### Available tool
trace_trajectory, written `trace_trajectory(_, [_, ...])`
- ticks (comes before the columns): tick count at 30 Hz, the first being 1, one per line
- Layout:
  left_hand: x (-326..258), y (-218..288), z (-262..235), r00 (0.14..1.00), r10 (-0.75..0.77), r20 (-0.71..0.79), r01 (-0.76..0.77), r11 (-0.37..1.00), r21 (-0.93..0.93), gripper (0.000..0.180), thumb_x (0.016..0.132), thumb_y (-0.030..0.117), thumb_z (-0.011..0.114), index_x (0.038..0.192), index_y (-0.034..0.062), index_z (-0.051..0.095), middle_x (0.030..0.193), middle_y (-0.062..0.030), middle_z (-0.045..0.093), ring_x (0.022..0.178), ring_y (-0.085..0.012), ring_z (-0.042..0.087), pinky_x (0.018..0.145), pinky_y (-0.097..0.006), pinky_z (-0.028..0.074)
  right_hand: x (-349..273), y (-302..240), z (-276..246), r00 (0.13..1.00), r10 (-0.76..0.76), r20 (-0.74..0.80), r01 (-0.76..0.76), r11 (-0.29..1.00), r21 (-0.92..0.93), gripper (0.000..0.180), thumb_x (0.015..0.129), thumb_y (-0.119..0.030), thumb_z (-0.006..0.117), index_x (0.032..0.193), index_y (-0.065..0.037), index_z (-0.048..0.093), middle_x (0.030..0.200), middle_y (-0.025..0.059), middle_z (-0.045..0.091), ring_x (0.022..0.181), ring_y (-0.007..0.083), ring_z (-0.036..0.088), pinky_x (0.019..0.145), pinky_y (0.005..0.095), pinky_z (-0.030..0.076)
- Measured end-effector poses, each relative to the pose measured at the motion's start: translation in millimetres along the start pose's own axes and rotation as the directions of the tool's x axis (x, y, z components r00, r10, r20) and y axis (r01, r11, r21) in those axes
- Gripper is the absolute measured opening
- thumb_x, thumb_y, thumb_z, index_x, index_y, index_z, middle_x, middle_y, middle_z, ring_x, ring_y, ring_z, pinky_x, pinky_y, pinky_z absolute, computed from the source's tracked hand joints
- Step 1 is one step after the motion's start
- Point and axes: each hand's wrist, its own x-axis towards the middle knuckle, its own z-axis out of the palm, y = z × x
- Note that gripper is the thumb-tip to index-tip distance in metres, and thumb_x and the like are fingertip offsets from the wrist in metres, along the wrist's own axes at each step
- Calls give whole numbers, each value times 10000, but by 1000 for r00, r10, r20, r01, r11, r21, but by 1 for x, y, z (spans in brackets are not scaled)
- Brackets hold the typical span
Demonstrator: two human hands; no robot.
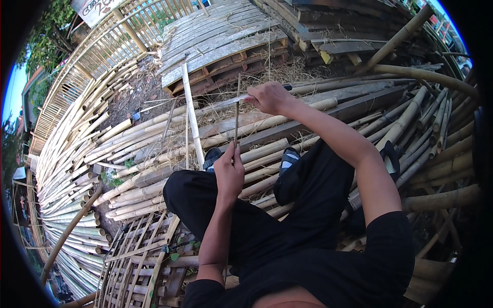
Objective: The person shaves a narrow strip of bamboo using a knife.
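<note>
My left hand (229, 172) grips the lower end of a thin bamboo stick (236, 115) that stands nearly upright in front of my knees. My right hand (269, 97) is closed on the handle of a long knife (226, 101), whose blade lies flat and points left, crossing the stick near its top. I sit in black trousers on a heap of bamboo poles (154, 154). A pale split bamboo strip (192, 115) stands tilted just left of the stick.
Bamboo poles spread all around, stacked thick at the left (67, 169) and right (436, 118). A woven bamboo lattice panel (138, 256) lies at lower left. Weathered wooden planks and pallets (221, 41) lie ahead, with a bamboo fence (97, 46) behind.
</note>
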Motion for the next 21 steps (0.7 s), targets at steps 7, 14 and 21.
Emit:
trace_trajectory(7, [-9, 17, -15, 996, 87, -14, -86, 996, 26, 237, 954, 63, 539, 1150, -50, 609, 742, -251, 604, 564, -247, 552, 587, -313, 461, -11, 77, -29, 924, 354, -144, -375, 913, -162, 496, 997, -467, 394, 796, -56, 585, 629, 184, 619, 631, 394, 634, 565, 500, 489])
trace_trajectory(14, [-5, 20, -1, 997, -24, 77, 27, 999, -31, 262, 964, 104, 561, 1190, -11, 625, 736, -135, 622, 668, -82, 508, 594, -261, 446, -27, 22, -36, 949, 288, -127, -255, 940, 224, 463, 1007, -417, 412, 827, -20, 569, 641, 221, 586, 661, 430, 595, 577, 502, 438])
trace_trajectory(21, [-5, 23, -6, 996, -46, 79, 50, 997, -51, 253, 954, 52, 538, 1181, -52, 584, 656, -191, 538, 583, -111, 416, 549, -279, 416, -14, 0, -22, 991, 131, -38, -126, 985, 115, 435, 997, -412, 430, 815, -48, 582, 615, 198, 590, 625, 406, 608, 559, 495, 457])
